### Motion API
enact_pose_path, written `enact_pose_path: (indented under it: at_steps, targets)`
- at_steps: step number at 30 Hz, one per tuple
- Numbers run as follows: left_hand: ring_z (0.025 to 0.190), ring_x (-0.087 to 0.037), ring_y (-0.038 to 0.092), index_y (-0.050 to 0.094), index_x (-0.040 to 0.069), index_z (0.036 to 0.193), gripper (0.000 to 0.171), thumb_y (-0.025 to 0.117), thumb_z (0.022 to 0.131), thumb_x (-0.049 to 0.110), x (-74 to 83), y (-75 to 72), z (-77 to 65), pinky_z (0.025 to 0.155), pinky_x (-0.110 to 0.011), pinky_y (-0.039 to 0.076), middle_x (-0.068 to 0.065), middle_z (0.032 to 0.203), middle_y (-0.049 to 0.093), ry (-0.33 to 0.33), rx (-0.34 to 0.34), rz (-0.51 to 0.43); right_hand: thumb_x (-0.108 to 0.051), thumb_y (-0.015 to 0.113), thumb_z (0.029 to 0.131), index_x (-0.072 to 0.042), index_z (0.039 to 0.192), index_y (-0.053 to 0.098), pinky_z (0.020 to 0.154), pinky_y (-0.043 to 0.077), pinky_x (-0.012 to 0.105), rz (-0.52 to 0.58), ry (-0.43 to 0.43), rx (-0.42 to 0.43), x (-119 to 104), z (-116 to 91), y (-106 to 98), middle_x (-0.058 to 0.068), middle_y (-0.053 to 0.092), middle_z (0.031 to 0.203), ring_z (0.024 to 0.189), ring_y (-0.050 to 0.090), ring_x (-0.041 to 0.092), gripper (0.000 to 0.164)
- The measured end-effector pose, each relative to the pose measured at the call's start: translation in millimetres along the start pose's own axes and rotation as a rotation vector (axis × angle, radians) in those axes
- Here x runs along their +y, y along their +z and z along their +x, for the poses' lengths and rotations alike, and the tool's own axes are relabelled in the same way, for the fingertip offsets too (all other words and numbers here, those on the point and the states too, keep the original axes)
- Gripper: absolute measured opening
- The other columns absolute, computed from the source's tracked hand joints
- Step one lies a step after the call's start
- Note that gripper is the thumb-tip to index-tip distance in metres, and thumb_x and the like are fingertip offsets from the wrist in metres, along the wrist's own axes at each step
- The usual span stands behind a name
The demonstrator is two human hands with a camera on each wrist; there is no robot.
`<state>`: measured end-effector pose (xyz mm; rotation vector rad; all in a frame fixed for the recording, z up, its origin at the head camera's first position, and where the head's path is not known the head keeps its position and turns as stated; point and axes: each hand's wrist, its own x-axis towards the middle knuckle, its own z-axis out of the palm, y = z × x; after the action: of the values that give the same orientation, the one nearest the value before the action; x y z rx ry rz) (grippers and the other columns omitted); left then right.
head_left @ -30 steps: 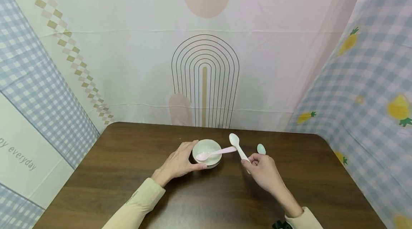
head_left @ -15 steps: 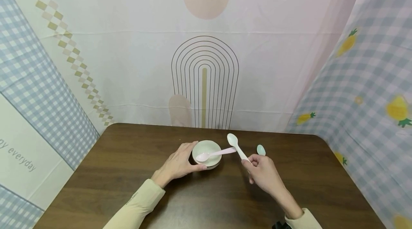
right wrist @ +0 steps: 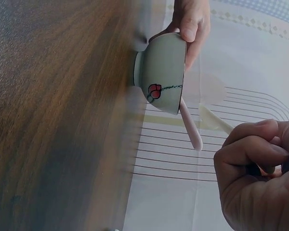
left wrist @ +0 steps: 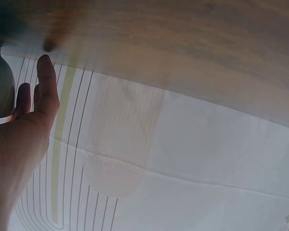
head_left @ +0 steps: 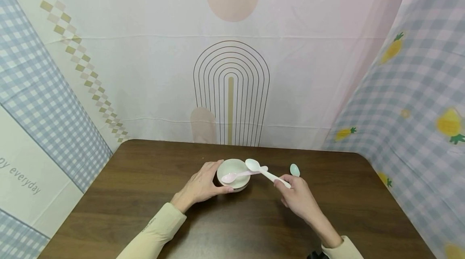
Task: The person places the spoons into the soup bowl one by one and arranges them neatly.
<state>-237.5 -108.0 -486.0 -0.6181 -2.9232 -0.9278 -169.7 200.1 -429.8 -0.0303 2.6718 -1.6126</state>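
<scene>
Left hand (head_left: 200, 184), fingers half-open, gripping a round whitish bowl (head_left: 233, 165) on a brown wooden table (head_left: 232, 226), pale pink spoon (head_left: 242, 174) leaning inside, right hand (head_left: 298, 195), fingers closed, pinching a white spoon (head_left: 269, 175) near its right rim.

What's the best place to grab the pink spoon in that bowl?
I'd probably pinch the pink spoon by the end of its handle, coming from the person's right. It juts past the bowl there and tilts upward, while the scoop lies inside and the left hand grips the opposite side. The white spoon may need moving aside.
</scene>
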Motion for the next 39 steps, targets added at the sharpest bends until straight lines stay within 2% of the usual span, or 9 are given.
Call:
enact_pose_path:
  at_steps: [21,39]
  targets:
    - [0.151,-0.033,0.053,0.047,0.008,0.164,0.107,0.088,0.083,0.065,-1.3,1.3,0.4,0.112,-0.061,0.054,-0.016,0.159,0.058,0.005,0.007,0.007,-0.013,0.064,0.105,0.005,0.099,0.073,0.045,0.025,0.02,0.019,0.031,-0.045,1.9,1.1,2.4,-0.006,0.042,0.052,0.044,0.035,0.006,0.021]
    - [0.151,-0.033,0.053,0.047,0.008,0.164,0.106,0.088,0.083,0.064,-0.8,0.7,0.5,0.111,-0.062,0.054,-0.016,0.159,0.058,0.002,0.007,0.004,-0.015,0.067,0.105,0.005,0.095,0.071,0.045,0.025,0.021,0.04,0.034,-0.056,1.3,1.5,3.9,-0.004,0.042,0.053,0.044,0.036,0.007,0.022]
